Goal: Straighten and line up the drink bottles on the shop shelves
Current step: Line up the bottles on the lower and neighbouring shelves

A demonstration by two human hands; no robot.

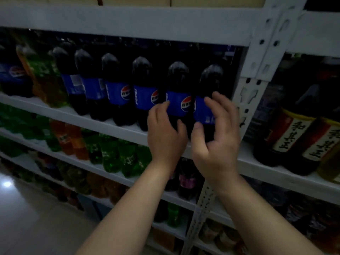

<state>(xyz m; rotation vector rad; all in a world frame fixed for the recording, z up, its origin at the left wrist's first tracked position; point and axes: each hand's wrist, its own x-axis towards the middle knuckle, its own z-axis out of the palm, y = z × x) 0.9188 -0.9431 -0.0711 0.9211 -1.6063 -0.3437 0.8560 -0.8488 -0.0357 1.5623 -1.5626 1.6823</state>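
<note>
Item: row of Pepsi bottles [117, 92], upright along the front edge of the shelf [60, 112], labels facing various ways.

Location of work: right end of the shelf, beside the upright post [244, 100].

Left hand [165, 133]: fingers [161, 107] curved round the left flank of the second Pepsi bottle [177, 80], thumb on its front, apparently gripping.

Right hand [217, 137]: fingers spread and loosely curved before the end Pepsi bottle [211, 80], holding nothing; contact cannot be told.

Step judged: squaring the last two bottles.

Next move calls for: closing on the end bottle, turning its label forward, and setting it flush with the shelf's front edge.
</note>
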